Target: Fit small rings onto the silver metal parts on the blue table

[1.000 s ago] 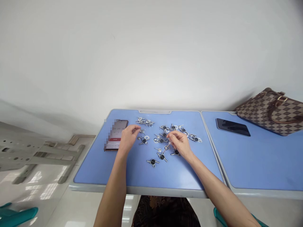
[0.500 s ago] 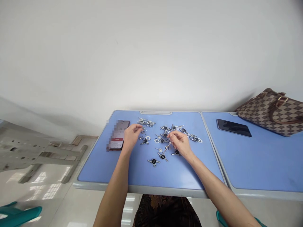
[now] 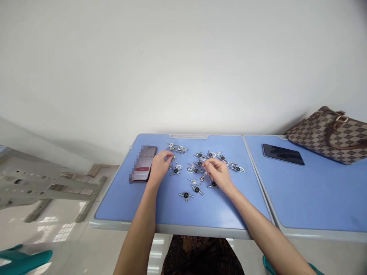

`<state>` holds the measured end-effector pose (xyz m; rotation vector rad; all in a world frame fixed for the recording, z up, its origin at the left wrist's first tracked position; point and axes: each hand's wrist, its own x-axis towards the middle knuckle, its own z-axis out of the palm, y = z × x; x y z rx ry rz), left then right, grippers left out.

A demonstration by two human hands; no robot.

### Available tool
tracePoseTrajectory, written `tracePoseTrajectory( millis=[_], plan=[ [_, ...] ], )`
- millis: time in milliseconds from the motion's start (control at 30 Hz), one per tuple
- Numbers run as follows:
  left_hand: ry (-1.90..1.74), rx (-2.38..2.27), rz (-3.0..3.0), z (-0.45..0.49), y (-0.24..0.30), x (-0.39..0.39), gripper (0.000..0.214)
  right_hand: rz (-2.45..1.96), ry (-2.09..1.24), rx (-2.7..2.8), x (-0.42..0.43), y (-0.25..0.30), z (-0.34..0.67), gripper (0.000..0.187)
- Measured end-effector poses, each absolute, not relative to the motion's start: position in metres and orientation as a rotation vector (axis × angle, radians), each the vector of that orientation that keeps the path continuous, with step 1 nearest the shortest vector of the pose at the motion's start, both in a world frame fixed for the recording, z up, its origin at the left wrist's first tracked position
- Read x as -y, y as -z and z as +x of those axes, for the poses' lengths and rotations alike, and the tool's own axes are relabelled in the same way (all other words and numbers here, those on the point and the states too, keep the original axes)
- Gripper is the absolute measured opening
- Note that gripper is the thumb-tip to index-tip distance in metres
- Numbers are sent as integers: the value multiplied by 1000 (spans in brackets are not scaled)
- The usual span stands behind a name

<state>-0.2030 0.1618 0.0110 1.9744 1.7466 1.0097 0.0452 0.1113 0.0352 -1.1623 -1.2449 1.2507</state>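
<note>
Right hand (image 3: 218, 174) over metal pin (image 3: 203, 177), end hidden; phone screen (image 3: 142, 163) blurred.

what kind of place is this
Probably a classroom or study room: two joined blue school-style desks, a teal plastic chair, and a glossy tiled floor beside a plain white wall.

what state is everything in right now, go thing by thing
left hand: fingers curled, just above the scattered pieces
right hand: pinching a thin metal rod
metal pieces with black hubs: loose, scattered on the blue desk
lit phone: lying flat, screen on
dark phone: lying flat, screen off
checked handbag: resting at the next desk's far corner
</note>
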Motion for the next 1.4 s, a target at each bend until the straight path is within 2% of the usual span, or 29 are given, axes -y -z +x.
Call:
tracePoseTrajectory(
  millis=[233, 433, 700, 933, 1400],
  plan=[
    [-931, -1778, 1992, -207, -9, -162, 23, -1148, -1239, 1247, -112, -31, 48, 26],
    [-917, -1785, 2026, -204, -12, -159, 17, -1148, -1222, 1252, -114, -32, 48, 25],
    [-751, -1744, 2039, -207, -13, -156, 36, -1159, -1218, 1245, -115, -32, 48, 26],
    [-715, -1702, 1959, -213, -13, -159, 42, -1165, -1235, 1237, -114, -33, 47, 26],
    [-792, -1706, 1888, -204, -18, -160, 27, -1178, -1235, 1251, -114, -33, 47, 26]
  ],
)
